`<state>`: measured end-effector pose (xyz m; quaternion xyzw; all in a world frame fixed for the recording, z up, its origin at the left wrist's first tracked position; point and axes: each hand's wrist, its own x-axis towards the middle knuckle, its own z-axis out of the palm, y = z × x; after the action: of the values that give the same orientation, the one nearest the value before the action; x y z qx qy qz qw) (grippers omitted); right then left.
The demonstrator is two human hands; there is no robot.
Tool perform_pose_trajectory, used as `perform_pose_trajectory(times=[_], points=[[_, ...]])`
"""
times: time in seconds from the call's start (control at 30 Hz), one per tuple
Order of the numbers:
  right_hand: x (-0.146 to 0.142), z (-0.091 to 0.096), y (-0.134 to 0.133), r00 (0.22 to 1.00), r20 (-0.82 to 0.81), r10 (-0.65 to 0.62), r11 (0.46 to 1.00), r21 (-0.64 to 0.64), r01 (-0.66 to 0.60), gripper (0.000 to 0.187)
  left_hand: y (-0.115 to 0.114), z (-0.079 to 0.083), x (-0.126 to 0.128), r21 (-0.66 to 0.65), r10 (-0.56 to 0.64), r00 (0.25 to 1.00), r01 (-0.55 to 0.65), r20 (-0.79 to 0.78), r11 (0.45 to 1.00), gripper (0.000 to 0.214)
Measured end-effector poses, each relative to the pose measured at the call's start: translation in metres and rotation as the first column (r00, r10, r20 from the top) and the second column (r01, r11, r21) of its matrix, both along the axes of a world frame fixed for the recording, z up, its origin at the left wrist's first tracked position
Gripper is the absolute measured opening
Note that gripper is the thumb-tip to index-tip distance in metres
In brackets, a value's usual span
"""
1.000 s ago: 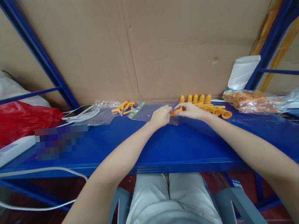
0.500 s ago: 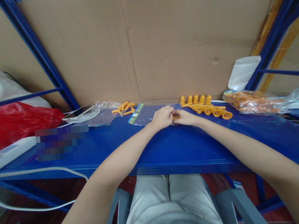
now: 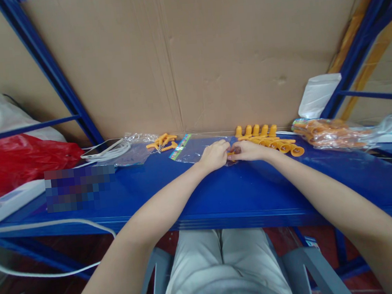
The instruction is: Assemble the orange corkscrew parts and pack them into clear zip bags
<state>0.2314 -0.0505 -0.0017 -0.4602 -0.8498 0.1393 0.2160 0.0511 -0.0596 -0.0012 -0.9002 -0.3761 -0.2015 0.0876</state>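
Observation:
A clear plastic bag [image 3: 191, 152] with a colourful printed strip at its left end lies flat on the blue table. My left hand [image 3: 215, 156] is closed on the right end of this bag, fingertips pinched together. Right beside it, my right hand [image 3: 252, 151] has its fingers closed around a small orange plastic piece [image 3: 232, 156] at the bag's end. Fingers cover most of that piece, so its full shape is hidden, and I cannot tell how far it sits inside the bag. Just behind my right hand lie orange cone-ended parts [image 3: 284, 147] in a row.
Several orange cups [image 3: 256, 130] stand at the back. Orange sticks with small chains [image 3: 163, 143] lie left of the bag, near other clear bags [image 3: 132, 154], a phone [image 3: 103, 148] and a white cable. A filled bag of orange parts [image 3: 329, 133] rests at right.
My right hand has shifted slightly right and turned, its fingers now spread more over the orange piece. My left hand and the bag have barely moved.

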Motion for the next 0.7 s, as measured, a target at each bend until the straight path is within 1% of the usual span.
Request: perform_pose_trajectory(times=[0.07,0.13,0.23,0.33,0.47,0.6,0.7], points=[[-0.003,-0.005,0.002,0.997,-0.073,-0.004,1.000,0.007,0.004,0.024,0.000,0.000,0.000,0.003,-0.006,1.000,0.006,0.005,1.000,0.026],[-0.005,-0.011,0.005,0.981,-0.192,0.026,0.999,-0.038,-0.034,0.024,0.001,0.000,0.000,0.009,-0.005,1.000,0.005,0.016,1.000,0.026],[-0.009,-0.020,0.010,0.918,-0.386,0.090,0.971,-0.169,-0.166,0.029,0.001,0.000,0.000,0.023,0.003,0.999,-0.004,0.043,1.000,0.026],[-0.012,-0.025,0.011,0.852,-0.517,0.083,0.946,-0.228,-0.231,0.031,0.002,0.000,-0.001,0.048,0.000,0.996,-0.004,0.086,0.999,0.026],[-0.017,-0.027,0.008,0.804,-0.594,0.041,0.927,-0.276,-0.252,0.033,0.003,-0.001,-0.002,0.062,-0.003,0.992,-0.005,0.125,0.998,0.027],[-0.021,-0.026,0.001,0.785,-0.618,0.032,0.906,-0.314,-0.285,0.034,0.004,-0.003,-0.002,0.063,-0.016,0.990,0.008,0.137,0.998,0.028],[-0.022,-0.025,-0.001,0.786,-0.617,0.037,0.898,-0.325,-0.296,0.033,0.004,-0.003,-0.002,0.058,-0.020,0.991,0.012,0.132,0.998,0.028]])
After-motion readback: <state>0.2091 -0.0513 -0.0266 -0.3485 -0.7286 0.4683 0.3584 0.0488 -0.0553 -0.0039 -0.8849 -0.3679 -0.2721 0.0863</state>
